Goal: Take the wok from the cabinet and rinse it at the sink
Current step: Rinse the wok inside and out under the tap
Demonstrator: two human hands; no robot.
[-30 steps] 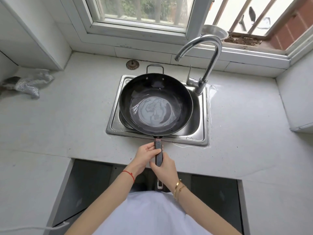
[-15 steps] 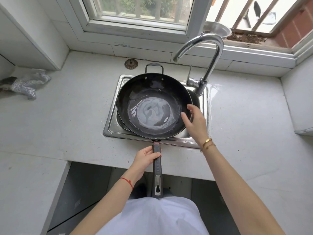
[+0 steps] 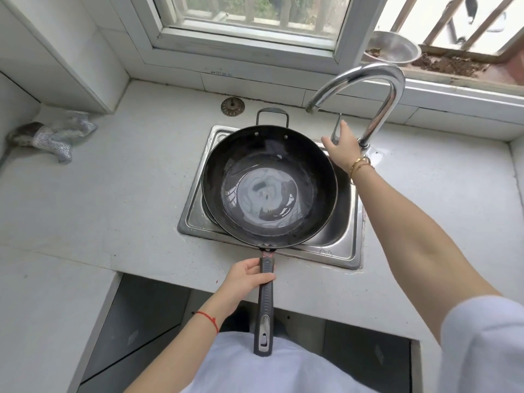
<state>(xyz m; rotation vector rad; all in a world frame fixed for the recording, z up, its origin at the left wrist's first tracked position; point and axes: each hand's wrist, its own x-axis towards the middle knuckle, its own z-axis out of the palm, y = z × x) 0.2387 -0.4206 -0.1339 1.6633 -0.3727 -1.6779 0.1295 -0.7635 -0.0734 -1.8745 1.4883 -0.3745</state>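
Dark steel wok (image 3: 269, 185) sits over the stainless sink (image 3: 344, 245), its bowl resting across the basin and facing up toward you. A shallow pool of water shines in the bottom. You have it out of the cabinet and at the sink already, so the fetching part looks done. The rinse looks partly under way, judging by the water in the bowl, though no stream shows from the tap spout (image 3: 312, 107) right now.

Your left hand (image 3: 246, 279) has its grip closed around the long black handle (image 3: 266, 304), near where it joins the bowl. Your right hand (image 3: 341, 144) reaches past the far right rim to the tap lever (image 3: 336, 129); the fingers are on it, but whether they curl round it or only press cannot be told from here.

The wok's long axis runs straight away from you. The handle points back at your body, over the edge of the pale tabletop (image 3: 113, 199). The small loop handle (image 3: 272, 116) points away, toward the window wall.

What seems left: run or stop the water, swirl, and tip the wok out.
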